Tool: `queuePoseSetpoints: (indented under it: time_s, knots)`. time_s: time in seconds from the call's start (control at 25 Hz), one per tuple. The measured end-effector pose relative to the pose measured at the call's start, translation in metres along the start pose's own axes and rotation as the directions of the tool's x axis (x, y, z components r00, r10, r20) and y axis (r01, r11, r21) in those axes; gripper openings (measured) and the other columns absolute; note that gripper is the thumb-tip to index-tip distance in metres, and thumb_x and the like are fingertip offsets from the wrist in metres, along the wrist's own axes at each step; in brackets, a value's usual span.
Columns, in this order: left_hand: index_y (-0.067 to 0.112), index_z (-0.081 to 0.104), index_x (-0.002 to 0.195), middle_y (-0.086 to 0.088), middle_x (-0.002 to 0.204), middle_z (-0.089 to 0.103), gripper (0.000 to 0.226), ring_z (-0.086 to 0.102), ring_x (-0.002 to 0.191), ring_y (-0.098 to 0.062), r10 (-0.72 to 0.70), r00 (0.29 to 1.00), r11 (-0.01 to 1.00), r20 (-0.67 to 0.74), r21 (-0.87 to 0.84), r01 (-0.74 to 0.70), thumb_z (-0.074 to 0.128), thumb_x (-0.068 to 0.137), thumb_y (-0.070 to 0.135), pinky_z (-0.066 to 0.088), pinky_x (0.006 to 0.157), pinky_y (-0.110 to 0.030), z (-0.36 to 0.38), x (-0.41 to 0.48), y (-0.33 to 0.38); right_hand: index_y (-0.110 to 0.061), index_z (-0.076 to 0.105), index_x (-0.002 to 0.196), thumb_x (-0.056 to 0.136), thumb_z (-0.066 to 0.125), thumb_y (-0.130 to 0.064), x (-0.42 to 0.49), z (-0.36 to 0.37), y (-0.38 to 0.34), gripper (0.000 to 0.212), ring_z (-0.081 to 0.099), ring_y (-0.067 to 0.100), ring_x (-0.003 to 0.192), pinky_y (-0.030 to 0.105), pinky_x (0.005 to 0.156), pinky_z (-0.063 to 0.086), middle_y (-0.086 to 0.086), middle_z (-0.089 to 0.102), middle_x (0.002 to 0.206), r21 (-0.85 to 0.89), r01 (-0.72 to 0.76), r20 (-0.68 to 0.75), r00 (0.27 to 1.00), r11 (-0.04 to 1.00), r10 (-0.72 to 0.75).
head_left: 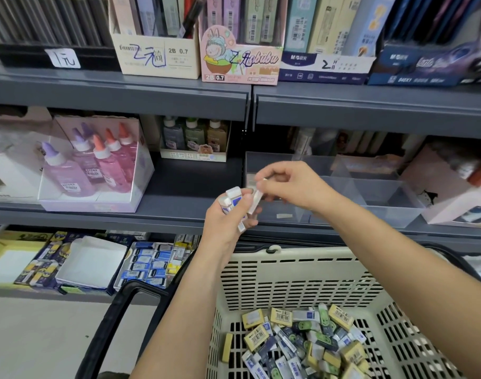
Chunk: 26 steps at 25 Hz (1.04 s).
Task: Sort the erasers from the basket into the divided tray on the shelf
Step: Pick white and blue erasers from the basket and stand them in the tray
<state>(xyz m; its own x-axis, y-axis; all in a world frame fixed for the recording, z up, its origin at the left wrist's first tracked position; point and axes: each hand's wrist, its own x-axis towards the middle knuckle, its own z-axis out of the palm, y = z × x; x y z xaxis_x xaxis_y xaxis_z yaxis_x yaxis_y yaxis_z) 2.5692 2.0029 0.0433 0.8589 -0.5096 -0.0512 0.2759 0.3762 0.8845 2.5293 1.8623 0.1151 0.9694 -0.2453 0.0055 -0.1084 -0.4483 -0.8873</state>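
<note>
Stationery stock on the racks, left side and above.

Along the upper shelf, left to right: black rack with a handwritten price tag, cream display box marked 2B 0.7, pink display box with a cartoon figure, white-and-blue box, dark blue box, each packed with upright slim packs. One level down at left, pale open carton of glue bottles with purple and orange caps; farther back to its right, small carton of three bottles. Lowest level: yellow carton, open white carton, rows of small blue-and-white packs. Pale floor below.
</note>
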Motion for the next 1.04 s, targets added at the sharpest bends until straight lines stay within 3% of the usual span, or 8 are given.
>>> queuePoseSetpoints:
  time_s: [0.08, 0.2, 0.32, 0.4, 0.52, 0.68, 0.84, 1.04]
  knots:
    - [0.016, 0.065, 0.093, 0.001, 0.079, 0.073, 0.01, 0.065, 0.068, -0.012, -0.004, 1.0, 0.998, -0.026, 0.056, 0.006, 0.065, 0.085, 0.009, 0.05, 0.053, -0.02, 0.001, 0.0, -0.002, -0.015, 0.064, 0.093, 0.082, 0.065, -0.004, -0.003, -0.005, 0.003, 0.016, 0.063, 0.003, 0.06, 0.013, 0.054, 0.048, 0.002, 0.069, 0.075, 0.066, -0.032, 0.022, 0.999, 0.997, 0.031]
    - [0.016, 0.065, 0.09, 0.002, 0.076, 0.073, 0.012, 0.065, 0.066, -0.011, 0.023, 0.999, 0.995, -0.05, 0.102, -0.018, 0.066, 0.085, 0.005, 0.051, 0.055, -0.021, 0.004, -0.001, -0.004, -0.007, 0.066, 0.091, 0.083, 0.064, -0.001, -0.008, -0.011, 0.006, 0.01, 0.068, 0.005, 0.065, 0.015, 0.058, 0.053, -0.001, 0.072, 0.07, 0.09, -0.068, 0.016, 0.998, 0.994, 0.067]
    - [0.014, 0.062, 0.091, 0.0, 0.075, 0.071, 0.007, 0.067, 0.072, -0.013, 0.052, 0.986, 0.996, -0.159, 0.074, -0.04, 0.063, 0.087, 0.008, 0.049, 0.052, -0.02, 0.0, 0.003, -0.003, -0.017, 0.065, 0.08, 0.084, 0.063, -0.004, -0.004, -0.025, 0.004, 0.013, 0.068, 0.007, 0.061, 0.017, 0.056, 0.054, -0.003, 0.071, 0.064, 0.13, -0.03, -0.125, 0.991, 0.991, 0.046]
    - [0.008, 0.056, 0.097, -0.002, 0.071, 0.066, 0.009, 0.064, 0.068, -0.013, 0.033, 0.96, 0.998, -0.277, 0.053, -0.019, 0.057, 0.088, 0.006, 0.044, 0.045, -0.019, -0.005, 0.009, -0.003, -0.025, 0.064, 0.076, 0.083, 0.065, -0.009, 0.002, -0.031, 0.007, 0.018, 0.068, 0.013, 0.069, 0.026, 0.065, 0.054, 0.001, 0.071, 0.07, -0.013, -0.002, -0.23, 0.973, 1.0, -0.001]
    - [0.004, 0.051, 0.099, -0.006, 0.078, 0.065, 0.012, 0.066, 0.065, -0.01, -0.044, 0.955, 0.997, -0.293, 0.047, 0.061, 0.053, 0.087, 0.0, 0.043, 0.043, -0.018, -0.004, 0.01, -0.003, -0.031, 0.063, 0.073, 0.081, 0.068, -0.019, 0.005, -0.023, 0.016, 0.015, 0.065, 0.011, 0.075, 0.025, 0.071, 0.051, -0.005, 0.07, 0.072, -0.282, -0.049, -0.155, 0.988, 0.958, 0.005]
    - [0.012, 0.051, 0.096, -0.01, 0.094, 0.065, 0.014, 0.069, 0.083, -0.013, -0.06, 0.962, 0.995, -0.265, 0.056, 0.078, 0.06, 0.088, 0.005, 0.05, 0.051, -0.018, -0.003, 0.009, -0.005, -0.03, 0.064, 0.078, 0.083, 0.066, -0.018, 0.005, -0.01, 0.027, 0.014, 0.067, 0.011, 0.083, 0.028, 0.084, 0.052, -0.008, 0.071, 0.077, -0.292, -0.077, -0.049, 0.997, 0.953, 0.065]
    - [0.017, 0.056, 0.092, 0.002, 0.073, 0.069, 0.015, 0.067, 0.071, -0.009, -0.026, 0.97, 0.99, -0.243, 0.128, 0.059, 0.062, 0.086, 0.005, 0.051, 0.054, -0.02, -0.003, 0.007, -0.004, -0.024, 0.068, 0.095, 0.091, 0.055, -0.022, 0.003, 0.0, 0.031, 0.014, 0.061, 0.007, 0.084, 0.022, 0.079, 0.044, -0.013, 0.064, 0.082, -0.501, 0.003, 0.0, 1.0, 0.866, -0.004]
    - [0.02, 0.06, 0.094, 0.003, 0.071, 0.072, 0.016, 0.064, 0.069, -0.016, 0.032, 0.986, 0.978, -0.167, 0.207, 0.003, 0.069, 0.083, 0.014, 0.048, 0.058, -0.027, -0.002, 0.003, -0.002, -0.022, 0.068, 0.103, 0.091, 0.055, -0.024, -0.002, -0.001, 0.027, 0.018, 0.06, 0.008, 0.089, 0.021, 0.082, 0.044, -0.006, 0.069, 0.098, -0.521, 0.028, -0.031, 0.998, 0.853, -0.052]
